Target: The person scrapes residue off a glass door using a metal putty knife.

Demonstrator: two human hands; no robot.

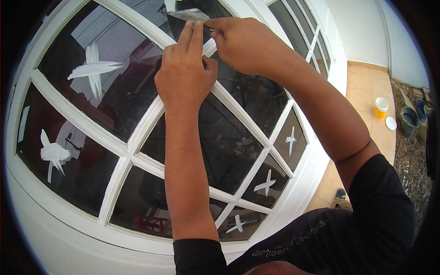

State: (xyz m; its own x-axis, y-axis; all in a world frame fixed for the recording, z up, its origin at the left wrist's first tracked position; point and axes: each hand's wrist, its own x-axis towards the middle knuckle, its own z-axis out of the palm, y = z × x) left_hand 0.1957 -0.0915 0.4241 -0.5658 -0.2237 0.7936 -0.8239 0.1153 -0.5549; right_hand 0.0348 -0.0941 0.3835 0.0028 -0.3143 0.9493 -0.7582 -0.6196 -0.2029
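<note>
My right hand (247,43) is closed around the handle of a putty knife, most of which its fingers hide. The broad metal blade (189,15) lies close against a dark glass pane at the top of the white-framed window (130,153). Against the blade's near edge rest the two stretched fingertips of my left hand (185,75); its other fingers are bent and the thumb stands apart. Just above the blade, a white paint mark (171,4) shows on the glass. Whitish specks dot my left hand and forearm.
Brushed white crosses (95,71) mark several other panes. To the right, a yellow-and-white tub (381,107) stands on floor tiles beside a round white lid (391,123). A dark bucket (409,120) sits on rough ground beyond. My shoe (340,193) shows below.
</note>
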